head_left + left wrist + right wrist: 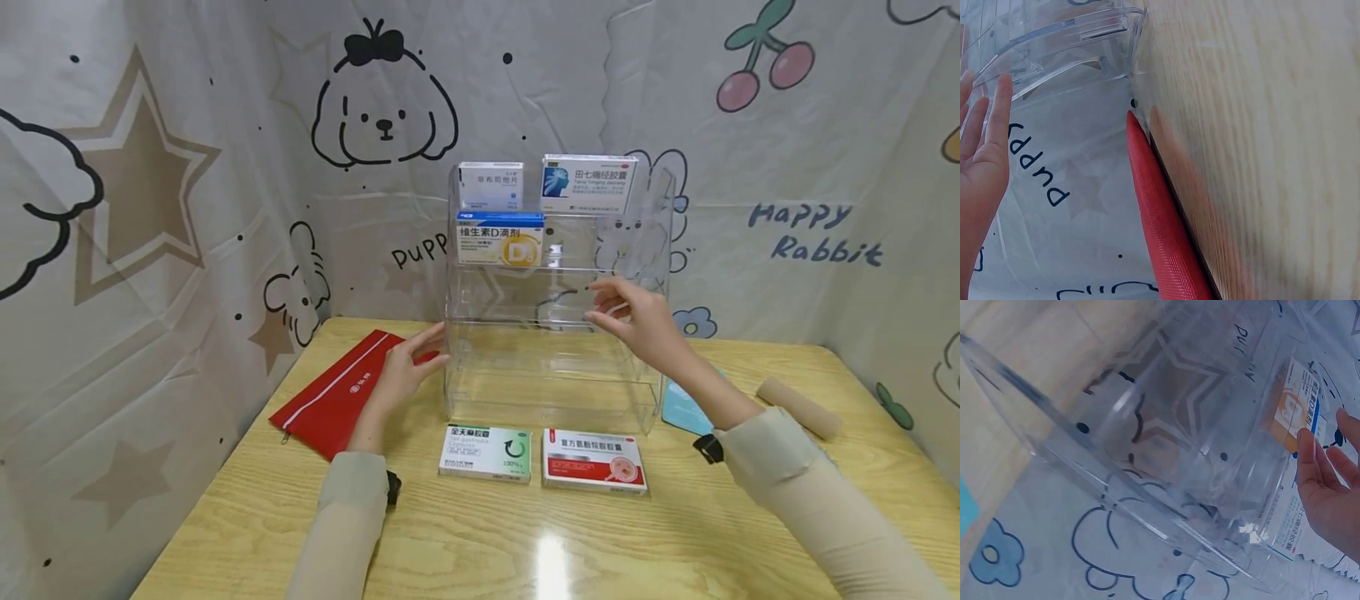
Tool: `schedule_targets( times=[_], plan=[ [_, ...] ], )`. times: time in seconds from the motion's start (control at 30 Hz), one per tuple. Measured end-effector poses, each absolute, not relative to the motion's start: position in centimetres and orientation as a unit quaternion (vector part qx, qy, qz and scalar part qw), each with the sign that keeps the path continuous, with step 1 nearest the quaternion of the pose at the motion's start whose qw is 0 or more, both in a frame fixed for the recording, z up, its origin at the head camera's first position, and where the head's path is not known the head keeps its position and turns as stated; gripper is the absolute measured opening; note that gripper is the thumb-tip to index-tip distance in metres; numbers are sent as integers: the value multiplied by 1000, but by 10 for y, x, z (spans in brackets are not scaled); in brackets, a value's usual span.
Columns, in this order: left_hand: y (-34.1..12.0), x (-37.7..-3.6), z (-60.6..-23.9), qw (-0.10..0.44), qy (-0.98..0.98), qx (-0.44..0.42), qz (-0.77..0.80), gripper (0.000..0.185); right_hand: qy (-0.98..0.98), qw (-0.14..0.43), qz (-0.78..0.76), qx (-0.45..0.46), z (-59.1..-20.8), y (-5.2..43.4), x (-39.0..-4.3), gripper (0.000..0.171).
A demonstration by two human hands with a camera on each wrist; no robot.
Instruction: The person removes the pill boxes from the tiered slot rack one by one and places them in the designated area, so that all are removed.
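A clear tiered display rack (pixel 555 408) stands on the table. My left hand (pixel 405 367) touches its left side with extended fingers. In front of the rack's right half, my right hand (pixel 633 317) hovers with loosely bent fingers and nothing between them. On the top tier sit a white medicine box (pixel 491 185) and a medicine box with a blue head picture (pixel 588 185). The vitamin D drops box (pixel 500 242) occupies the left of the tier below. A green-and-white capsule box (pixel 485 453) and a red-and-white capsule box (pixel 594 462) lie before the rack.
A red zip pouch (pixel 337 396) lies left of the rack, under the left forearm. To the right are a light-blue flat item (pixel 686 406) and a brown cylinder (pixel 798 407), partly behind the right arm. A printed curtain (pixel 525 108) hangs behind the table.
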State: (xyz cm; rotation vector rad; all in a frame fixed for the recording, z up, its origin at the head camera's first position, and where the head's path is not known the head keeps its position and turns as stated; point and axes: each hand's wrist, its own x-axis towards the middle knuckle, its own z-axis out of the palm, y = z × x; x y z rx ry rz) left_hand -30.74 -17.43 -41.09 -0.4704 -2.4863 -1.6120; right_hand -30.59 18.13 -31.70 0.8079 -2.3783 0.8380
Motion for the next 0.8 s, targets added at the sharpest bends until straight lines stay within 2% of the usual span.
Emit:
schedule_targets(
  times=[0.47, 0.8],
  plan=[
    [-176, -309, -413, 70, -827, -157, -536, 59, -883, 233, 279, 296, -265, 138, -350, 42],
    [-174, -307, -411, 70, -825, -153, -539, 58, -906, 199, 257, 270, -251, 118, -384, 49]
  ],
)
